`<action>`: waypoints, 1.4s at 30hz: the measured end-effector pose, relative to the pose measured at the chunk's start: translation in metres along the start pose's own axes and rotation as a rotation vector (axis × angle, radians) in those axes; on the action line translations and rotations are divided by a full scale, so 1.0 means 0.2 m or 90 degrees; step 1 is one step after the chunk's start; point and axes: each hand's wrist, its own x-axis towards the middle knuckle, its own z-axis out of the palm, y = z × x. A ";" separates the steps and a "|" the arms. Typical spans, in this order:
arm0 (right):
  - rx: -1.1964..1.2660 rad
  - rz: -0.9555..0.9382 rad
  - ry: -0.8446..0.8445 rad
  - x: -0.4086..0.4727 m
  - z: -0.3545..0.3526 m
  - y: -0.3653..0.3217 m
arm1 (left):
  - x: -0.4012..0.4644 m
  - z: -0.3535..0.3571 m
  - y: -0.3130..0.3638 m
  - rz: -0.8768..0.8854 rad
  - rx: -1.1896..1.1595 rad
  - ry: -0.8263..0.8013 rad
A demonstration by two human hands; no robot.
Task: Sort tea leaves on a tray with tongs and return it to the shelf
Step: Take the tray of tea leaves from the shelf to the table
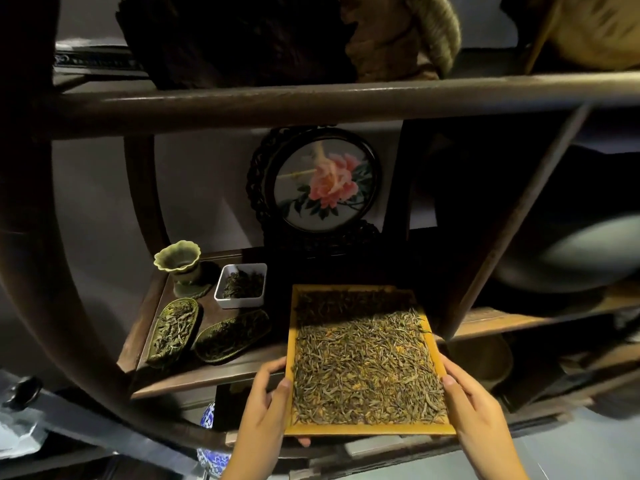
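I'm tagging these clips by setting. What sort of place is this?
Probably a tea room or tea shop: a dark wooden display shelf holds a white square dish of tea leaves, two leaf-shaped metal scoops of tea and a round framed peony embroidery.

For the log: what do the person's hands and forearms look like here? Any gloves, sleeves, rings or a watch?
Both hands are bare: no gloves on the left hand or the right hand. No rings show on the visible fingers. The forearms are uncovered down to the frame's bottom edge, with no sleeve, watch or bracelet in view. Nails look short and unpainted.
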 end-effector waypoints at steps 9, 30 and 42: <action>0.033 -0.011 0.142 -0.40 -0.05 0.01 | -0.12 -0.02 0.00 0.016 0.077 -0.073; -0.005 -0.001 0.570 -1.94 -0.46 0.03 | -0.98 0.34 -0.18 0.048 0.123 -0.515; -0.032 0.041 1.028 -3.42 -0.56 0.07 | -2.13 0.78 -0.47 0.006 0.174 -0.988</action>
